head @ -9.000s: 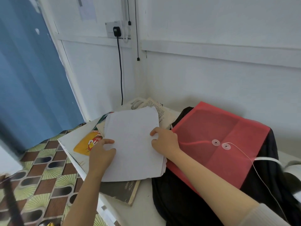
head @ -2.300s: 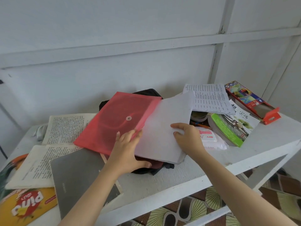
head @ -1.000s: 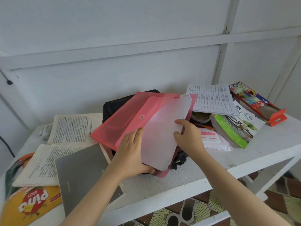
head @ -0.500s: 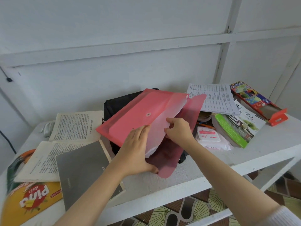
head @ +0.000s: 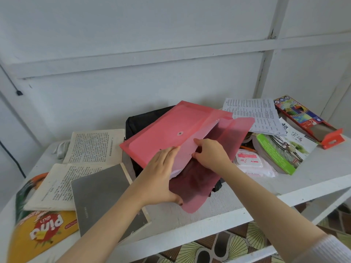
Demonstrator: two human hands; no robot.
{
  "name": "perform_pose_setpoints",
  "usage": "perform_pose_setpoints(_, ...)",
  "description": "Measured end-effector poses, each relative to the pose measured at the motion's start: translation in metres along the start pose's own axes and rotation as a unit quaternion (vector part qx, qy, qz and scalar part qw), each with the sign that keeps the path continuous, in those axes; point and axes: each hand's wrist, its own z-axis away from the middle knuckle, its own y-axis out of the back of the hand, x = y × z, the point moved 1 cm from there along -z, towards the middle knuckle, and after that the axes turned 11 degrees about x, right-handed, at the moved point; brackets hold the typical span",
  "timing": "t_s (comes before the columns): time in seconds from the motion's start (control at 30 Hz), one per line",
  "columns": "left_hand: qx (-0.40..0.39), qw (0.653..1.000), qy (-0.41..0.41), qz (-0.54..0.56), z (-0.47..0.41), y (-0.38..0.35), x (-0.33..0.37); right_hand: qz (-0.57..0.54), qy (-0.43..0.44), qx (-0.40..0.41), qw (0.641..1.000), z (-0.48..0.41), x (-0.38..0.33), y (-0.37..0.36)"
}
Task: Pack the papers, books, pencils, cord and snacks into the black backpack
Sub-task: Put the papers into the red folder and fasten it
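Note:
A red translucent envelope folder (head: 161, 137) lies tilted on the black backpack (head: 140, 120) at the middle of the white table. White papers (head: 191, 154) sit almost wholly inside it, with only an edge showing at its mouth. My left hand (head: 161, 179) grips the folder's near edge, thumb under its open flap (head: 193, 194). My right hand (head: 210, 154) pinches the papers at the folder's mouth. The backpack is mostly hidden beneath the folder.
At left lie open printed books (head: 91, 147), a grey notebook (head: 102, 198) and a yellow snack bag (head: 43, 228). At right are a printed sheet (head: 252, 114), a green-covered book (head: 281, 150), a wipes pack (head: 250, 164) and a coloured pencil box (head: 307, 120). The table's front edge (head: 209, 224) runs below my arms.
The white papers, half out of the folder a second ago, have slid nearly all the way in. My right hand moved left to the folder's mouth; the flap now hangs open.

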Motion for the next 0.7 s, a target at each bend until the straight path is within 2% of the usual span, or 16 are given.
perform_pose_setpoints(0.07, -0.007, 1.0, -0.001, -0.007, -0.001, -0.001, -0.004, 0.015, 0.008, 0.019, 1.0, 0.005, 0.001, 0.002)
perform_pose_setpoints(0.17, -0.014, 1.0, 0.005, 0.009, 0.0, 0.0, -0.012, 0.051, 0.036, 0.088, 0.994, 0.015, 0.005, 0.013)
perform_pose_setpoints(0.27, -0.027, 0.998, 0.02, 0.048, 0.002, 0.001, -0.019, 0.063, 0.105, 0.139, 0.983, 0.024, 0.013, 0.029)
perform_pose_setpoints(0.37, -0.034, 0.987, 0.071, 0.14, 0.006, 0.0, -0.029, 0.081, 0.152, 0.101, 0.98, 0.027, 0.025, 0.042)
perform_pose_setpoints(0.5, -0.016, 0.965, 0.118, 0.234, 0.01, -0.003, -0.035, 0.109, 0.141, 0.078, 0.981, 0.029, 0.041, 0.049)
perform_pose_setpoints(0.63, -0.039, 0.954, 0.148, 0.256, 0.006, -0.009, -0.031, 0.063, 0.133, 0.041, 0.988, 0.027, 0.055, 0.042)
perform_pose_setpoints(0.7, -0.051, 0.948, 0.16, 0.271, 0.006, -0.012, -0.029, 0.016, 0.13, 0.048, 0.99, 0.027, 0.063, 0.037)
